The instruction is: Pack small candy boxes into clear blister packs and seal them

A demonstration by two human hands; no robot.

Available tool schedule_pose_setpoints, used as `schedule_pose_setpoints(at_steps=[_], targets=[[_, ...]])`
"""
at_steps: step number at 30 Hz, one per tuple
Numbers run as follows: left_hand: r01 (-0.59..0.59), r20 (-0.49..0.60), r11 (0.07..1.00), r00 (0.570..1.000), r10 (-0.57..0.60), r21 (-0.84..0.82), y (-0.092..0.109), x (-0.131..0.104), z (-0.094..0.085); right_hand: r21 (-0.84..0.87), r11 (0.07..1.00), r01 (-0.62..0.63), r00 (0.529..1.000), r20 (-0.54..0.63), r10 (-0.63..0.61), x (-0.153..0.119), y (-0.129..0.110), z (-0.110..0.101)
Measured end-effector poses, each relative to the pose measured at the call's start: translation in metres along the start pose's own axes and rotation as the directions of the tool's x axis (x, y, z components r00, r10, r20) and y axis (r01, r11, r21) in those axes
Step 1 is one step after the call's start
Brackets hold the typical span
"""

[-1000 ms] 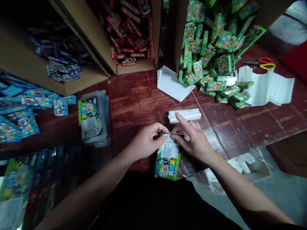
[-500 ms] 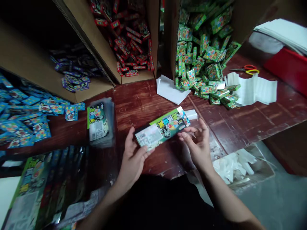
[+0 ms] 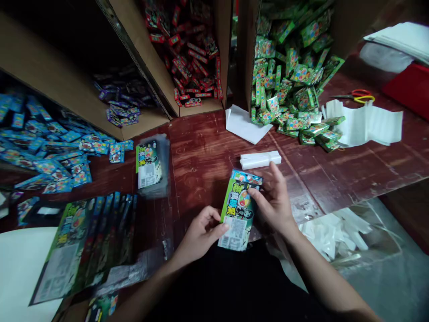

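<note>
Between my hands is a printed candy bag (image 3: 237, 212), green and black with a pale label at its lower end; a blue packet edge shows at its top. My left hand (image 3: 206, 230) pinches the bag's lower left edge between thumb and fingers. On the upper right side my right hand (image 3: 273, 201) grips it, thumb on the front, fingers partly hidden behind. Just beyond the bag lies a white folded strip bundle (image 3: 260, 159) on the dark red table (image 3: 197, 143). Left of it rests a stack of flat printed bags (image 3: 149, 167).
Cardboard boxes hold red packets (image 3: 197, 62), green packets (image 3: 295, 89) and purple packets (image 3: 122, 107). Blue packets (image 3: 56, 152) spread at left, above a row of filled bags (image 3: 80, 241). Scissors (image 3: 360, 96) and white paper (image 3: 368, 123) lie right. White scraps (image 3: 335, 232) fill a bin below the edge.
The candy bag has turned from lying slantwise to nearly upright and come closer to my body. My right hand has moved its grip onto the bag's upper side. The view has shifted slightly.
</note>
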State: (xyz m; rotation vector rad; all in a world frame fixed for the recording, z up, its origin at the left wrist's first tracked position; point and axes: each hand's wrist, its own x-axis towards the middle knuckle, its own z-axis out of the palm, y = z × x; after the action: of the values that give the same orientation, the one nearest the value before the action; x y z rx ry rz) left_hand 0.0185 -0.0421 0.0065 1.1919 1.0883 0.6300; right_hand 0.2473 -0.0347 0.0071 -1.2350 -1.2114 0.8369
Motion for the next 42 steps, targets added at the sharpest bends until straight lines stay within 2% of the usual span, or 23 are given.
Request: schedule_pose_setpoints(at_steps=[2,4,5,8,10,12,14,16,18,21,23,27,29,33,35,42], targets=[[-0.089,-0.025,0.995,0.996,0.091,0.047,0.009,0.009,0.003,-0.06,0.996,0.067,0.996,0.065,-0.063,0.001,0.0,0.003],[-0.177,-0.072,0.984,0.981,0.178,0.012,0.016,0.018,0.004,-0.115,0.986,0.12,0.985,0.135,-0.104,0.004,-0.002,0.001],[-0.204,-0.055,0.979,0.978,0.203,-0.018,0.018,0.021,0.004,-0.128,0.984,0.127,0.977,0.187,-0.102,0.006,-0.004,0.0],[-0.214,0.1,0.976,0.971,0.218,-0.051,0.016,0.022,0.002,-0.129,0.987,0.095,0.926,0.375,-0.041,0.007,-0.008,-0.005],[-0.223,0.137,0.974,0.965,0.224,-0.026,0.012,0.018,0.001,-0.118,0.991,0.063,0.907,0.421,-0.008,0.003,-0.007,-0.005],[-0.237,0.108,0.972,0.966,0.236,-0.005,0.008,0.016,0.0,-0.089,0.995,0.042,0.936,0.351,-0.008,-0.006,-0.002,-0.001],[-0.249,0.039,0.968,0.968,0.249,-0.003,0.006,0.015,0.001,-0.035,0.999,0.031,0.977,0.212,-0.023,-0.016,0.004,0.005],[-0.251,0.001,0.968,0.968,0.251,-0.013,0.006,0.017,0.002,0.02,0.999,0.025,0.992,0.119,-0.027,-0.023,0.01,0.009],[-0.235,0.03,0.972,0.971,0.236,-0.025,0.008,0.021,0.0,0.052,0.999,-0.003,0.991,0.131,-0.004,-0.025,0.013,0.01],[-0.218,0.073,0.976,0.974,0.217,0.008,0.013,0.029,-0.007,0.065,0.995,-0.071,0.972,0.228,0.055,-0.021,0.012,0.006],[-0.243,0.026,0.969,0.97,0.242,0.052,0.019,0.035,-0.011,0.065,0.993,-0.095,0.969,0.232,0.078,-0.017,0.009,0.007],[-0.275,-0.142,0.961,0.951,0.273,0.008,0.028,0.043,-0.009,0.059,0.994,-0.088,0.994,0.062,0.085,-0.013,0.003,0.017],[-0.266,-0.19,0.964,0.948,0.256,-0.026,0.031,0.044,-0.009,0.079,0.991,-0.109,0.993,0.048,0.106,-0.012,0.001,0.02],[-0.195,-0.08,0.98,0.977,0.198,0.046,0.04,0.043,-0.014,0.128,0.978,-0.167,0.972,0.19,0.141,-0.006,-0.006,0.014],[-0.185,-0.035,0.977,0.981,0.189,0.103,0.045,0.043,-0.017,0.141,0.972,-0.187,0.962,0.224,0.153,-0.002,-0.012,0.009],[-0.136,-0.004,0.969,0.99,0.14,0.207,0.065,0.045,-0.017,0.166,0.941,-0.294,0.947,0.186,0.262,0.013,-0.029,0.011]])
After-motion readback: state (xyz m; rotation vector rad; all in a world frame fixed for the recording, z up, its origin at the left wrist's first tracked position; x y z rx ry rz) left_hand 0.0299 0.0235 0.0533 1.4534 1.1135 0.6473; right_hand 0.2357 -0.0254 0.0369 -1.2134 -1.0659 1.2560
